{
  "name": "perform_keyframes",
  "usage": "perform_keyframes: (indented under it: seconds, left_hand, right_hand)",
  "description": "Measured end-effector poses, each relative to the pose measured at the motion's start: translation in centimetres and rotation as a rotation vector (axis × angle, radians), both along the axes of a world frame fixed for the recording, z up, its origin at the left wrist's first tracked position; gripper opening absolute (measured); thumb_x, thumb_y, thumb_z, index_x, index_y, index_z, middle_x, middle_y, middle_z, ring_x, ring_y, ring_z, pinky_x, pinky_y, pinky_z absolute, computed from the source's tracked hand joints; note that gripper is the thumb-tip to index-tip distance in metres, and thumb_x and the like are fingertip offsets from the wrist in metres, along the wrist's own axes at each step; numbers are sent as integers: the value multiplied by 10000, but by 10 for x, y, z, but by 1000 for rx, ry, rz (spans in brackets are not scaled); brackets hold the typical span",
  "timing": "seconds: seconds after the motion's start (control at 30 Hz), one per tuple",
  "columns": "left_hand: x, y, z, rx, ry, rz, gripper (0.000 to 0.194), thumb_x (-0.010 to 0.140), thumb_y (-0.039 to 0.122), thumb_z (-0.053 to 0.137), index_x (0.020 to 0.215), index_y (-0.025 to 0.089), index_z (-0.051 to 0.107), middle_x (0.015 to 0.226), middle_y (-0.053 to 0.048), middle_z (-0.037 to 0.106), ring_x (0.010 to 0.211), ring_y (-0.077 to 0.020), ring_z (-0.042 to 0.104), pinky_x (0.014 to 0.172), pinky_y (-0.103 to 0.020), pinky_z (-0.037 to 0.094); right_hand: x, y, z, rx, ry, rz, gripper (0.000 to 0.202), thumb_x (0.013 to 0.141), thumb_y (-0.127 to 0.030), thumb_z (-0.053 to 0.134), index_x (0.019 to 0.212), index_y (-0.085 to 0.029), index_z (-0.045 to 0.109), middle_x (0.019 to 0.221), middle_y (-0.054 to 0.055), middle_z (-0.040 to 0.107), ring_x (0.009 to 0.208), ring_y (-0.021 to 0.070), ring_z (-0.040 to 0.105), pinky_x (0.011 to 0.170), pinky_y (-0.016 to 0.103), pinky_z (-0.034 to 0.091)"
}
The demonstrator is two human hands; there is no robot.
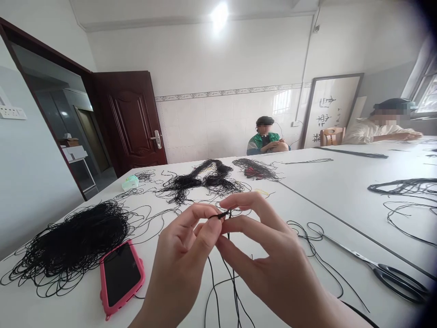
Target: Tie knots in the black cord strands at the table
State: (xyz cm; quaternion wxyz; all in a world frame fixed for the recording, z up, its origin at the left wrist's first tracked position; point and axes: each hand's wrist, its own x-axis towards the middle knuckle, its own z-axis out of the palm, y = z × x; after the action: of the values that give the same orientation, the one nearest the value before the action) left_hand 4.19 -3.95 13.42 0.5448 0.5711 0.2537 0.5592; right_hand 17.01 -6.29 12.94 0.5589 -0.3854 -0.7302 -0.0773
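Black cord point(234, 278) hangs in several strands from a small knotted part between my two hands, above the white table. My left hand point(189, 246) pinches the knotted part between thumb and forefinger. Close against it on the right, my right hand point(266, 241) has its thumb and fingertips on the same cord, gripping strands just beside the knot. The fingertips of both hands nearly touch. Exactly how the strands cross at the knot is too small to make out.
A large black cord pile point(85, 241) and a pink-cased phone point(122, 273) lie on the left. Scissors point(378, 269) rest at the right. More cord bundles point(208, 180) and a green-white item point(130, 182) lie farther back. Two people sit beyond the table point(307, 182).
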Motion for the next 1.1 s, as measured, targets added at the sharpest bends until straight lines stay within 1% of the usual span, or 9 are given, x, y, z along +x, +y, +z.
perform_keyframes:
  seconds: [0.2, 0.37, 0.57, 0.63, 0.73, 0.83, 0.9, 0.97, 1.1]
  left_hand:
    - [-1, 0, -1, -18, 28, -53, 154, 827, 381, 595, 790, 236, 634, 731, 51, 603, 719, -61, 534, 670, -131, 437]
    - [-3, 0, 1, -34, 39, -53, 164, 834, 371, 586, 776, 225, 634, 740, 44, 604, 747, -66, 528, 704, -133, 430]
    - [-2, 0, 2, -83, 16, -154, 177, 847, 361, 565, 773, 212, 625, 753, 30, 590, 760, -70, 517, 718, -133, 433]
    - [-3, -2, 3, -36, 24, -108, 155, 849, 366, 560, 813, 230, 624, 759, 32, 582, 754, -71, 516, 698, -129, 438]
    - [-6, -4, 6, 185, 113, 87, 125, 865, 330, 538, 798, 250, 607, 774, 44, 573, 756, -60, 518, 674, -101, 431]
    - [-10, -6, 9, 408, 283, 210, 120, 882, 271, 509, 787, 263, 582, 801, 60, 583, 800, -45, 537, 701, -74, 424]
    - [-12, -7, 10, 484, 356, 214, 112, 892, 255, 486, 826, 284, 572, 821, 66, 592, 817, -45, 549, 696, -78, 429]
    - [-12, -8, 9, 512, 387, 213, 121, 898, 243, 469, 846, 300, 563, 822, 71, 594, 796, -46, 552, 656, -87, 428]
    - [-12, -9, 9, 434, 343, 175, 118, 879, 245, 503, 799, 284, 581, 743, 67, 582, 695, -42, 529, 594, -93, 407]
  right_hand:
    - [-3, 0, -1, -5, -45, 80, 111, 877, -108, 481, 805, -161, 546, 962, 52, 471, 1000, 105, 482, 782, 141, 493]
    - [-2, 0, -1, 20, -81, 102, 116, 876, -89, 490, 808, -154, 557, 1011, 62, 440, 1047, 110, 444, 805, 128, 485]
    - [5, -3, 1, -47, -151, 155, 121, 888, -95, 467, 868, -174, 556, 1054, 53, 424, 1053, 94, 462, 859, 154, 478]
    - [9, -5, 2, -52, -190, 102, 110, 895, -118, 473, 896, -192, 555, 1105, 55, 408, 1074, 109, 466, 879, 206, 476]
    - [15, -7, 6, 37, -180, -4, 35, 879, -218, 551, 897, -193, 536, 1129, 68, 430, 1135, 158, 449, 928, 289, 451]
    - [19, -7, 9, 120, -72, 17, 142, 868, -256, 583, 959, -171, 515, 1078, 72, 485, 1092, 144, 487, 905, 252, 459]
    - [19, -6, 11, 104, -48, 72, 136, 881, -204, 559, 1005, -161, 526, 1026, 56, 522, 1029, 115, 520, 879, 217, 466]
    - [18, -6, 13, 70, -47, 119, 83, 881, -147, 537, 961, -161, 554, 943, 32, 554, 945, 93, 547, 827, 199, 478]
    - [16, -6, 15, 62, -9, 176, 80, 864, -86, 513, 848, -150, 559, 833, 15, 562, 818, 80, 559, 704, 207, 488]
